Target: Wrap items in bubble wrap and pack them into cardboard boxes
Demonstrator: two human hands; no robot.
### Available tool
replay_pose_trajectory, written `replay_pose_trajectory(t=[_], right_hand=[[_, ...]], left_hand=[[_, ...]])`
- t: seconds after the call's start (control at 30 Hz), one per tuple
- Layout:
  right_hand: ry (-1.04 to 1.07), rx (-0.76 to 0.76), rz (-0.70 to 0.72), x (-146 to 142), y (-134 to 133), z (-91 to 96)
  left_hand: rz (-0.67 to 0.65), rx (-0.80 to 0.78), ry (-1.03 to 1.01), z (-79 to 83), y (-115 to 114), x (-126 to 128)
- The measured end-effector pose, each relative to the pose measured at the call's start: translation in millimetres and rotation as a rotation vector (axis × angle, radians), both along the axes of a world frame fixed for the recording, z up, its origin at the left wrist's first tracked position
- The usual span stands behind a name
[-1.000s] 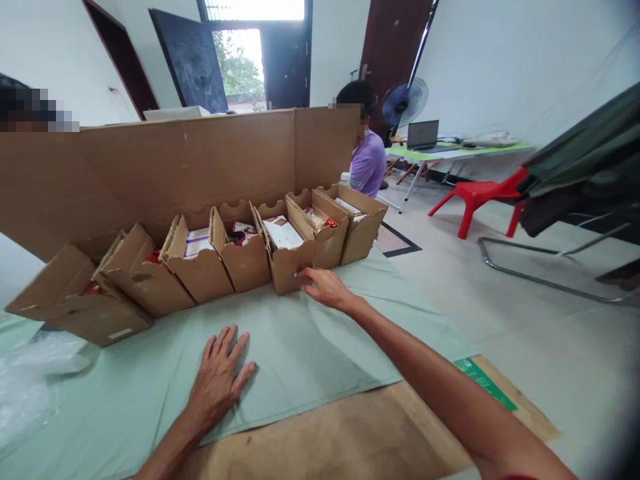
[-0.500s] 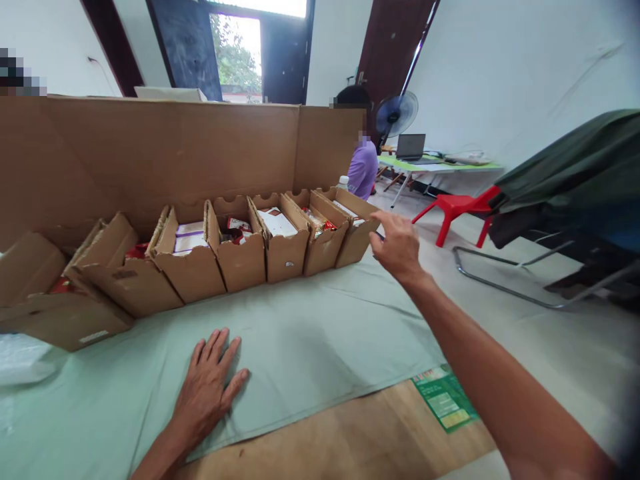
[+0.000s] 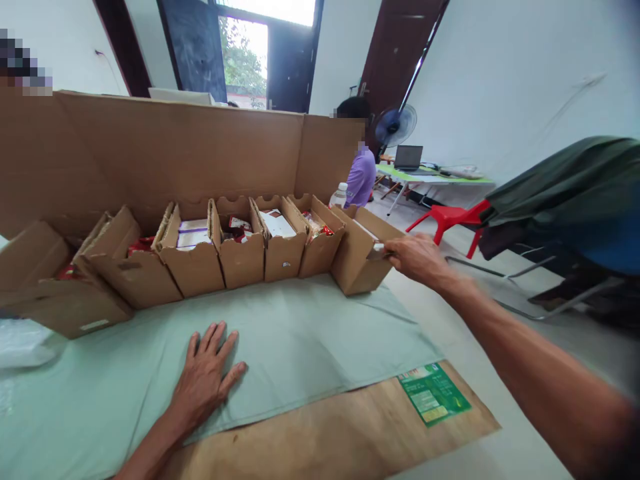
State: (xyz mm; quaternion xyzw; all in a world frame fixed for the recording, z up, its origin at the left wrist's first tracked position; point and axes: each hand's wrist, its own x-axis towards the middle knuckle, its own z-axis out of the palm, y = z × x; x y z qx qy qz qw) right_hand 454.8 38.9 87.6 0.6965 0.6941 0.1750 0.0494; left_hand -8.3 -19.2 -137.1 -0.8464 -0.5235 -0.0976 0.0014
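Observation:
My right hand [image 3: 417,257] grips the near upper edge of the cardboard box [image 3: 357,263] at the right end of a row. That box stands a little forward of its neighbour, angled, with something white inside. My left hand [image 3: 207,367] lies flat, fingers spread, on the pale green cloth [image 3: 295,333]. Beyond it runs the rest of the row: a box with red-wrapped packets [image 3: 323,230], one with a white packet [image 3: 276,223], one with dark red packets [image 3: 237,230], and one with white and purple packs [image 3: 194,235]. Two more boxes at the left hold red items.
A tall cardboard panel [image 3: 200,147] stands behind the row. A clear bottle [image 3: 339,195] is behind the right boxes. A person in a purple top [image 3: 361,177] sits beyond. To the right are a red stool [image 3: 445,217] and a draped chair [image 3: 565,180]. Clear plastic [image 3: 25,343] lies at left.
My right hand has closed on the end box, which has come forward towards me and turned away from the row. My left hand stays flat on the cloth.

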Motion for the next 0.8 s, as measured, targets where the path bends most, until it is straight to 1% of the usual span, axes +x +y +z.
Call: replay_pose_trajectory(t=[0.1,0.2,0.3,0.37,0.43,0.53,0.6,0.67,0.7,0.73,0.8], right_hand=[[-0.041,-0.163,0.035,-25,-40,7.0],[-0.049,-0.297,0.134,-67,-59,16.4],[-0.039,-0.32,0.24,-119,-57,34.3],[-0.032,-0.329,0.258,-156,-49,48.8],[0.005,-0.337,0.27,-193,-40,60.9],[0.125,-0.329,0.332,-245,-32,69.5],[0.248,-0.327,0.394,-274,-31,70.8],[0.425,-0.316,0.46,-293,-33,72.3],[0.524,-0.295,0.489,-296,-35,73.6],[0.619,-0.257,0.51,-294,-37,75.1],[0.754,-0.133,0.502,-276,-42,75.6]], left_hand=[[0.018,-0.04,-0.016,11.7,-2,4],[0.026,-0.105,-0.031,26.4,-5,8],[0.023,-0.17,-0.065,35.7,-13,11],[-0.008,-0.207,-0.098,37.7,-22,12],[-0.066,-0.236,-0.129,38.3,-36,10],[-0.166,-0.267,-0.177,40.6,-56,0],[-0.177,-0.286,-0.227,42.8,-65,-13],[-0.111,-0.289,-0.311,43.5,-69,-29],[-0.065,-0.283,-0.363,42.8,-70,-38],[-0.019,-0.27,-0.418,41.5,-71,-47],[0.062,-0.233,-0.512,38.2,-73,-65]])
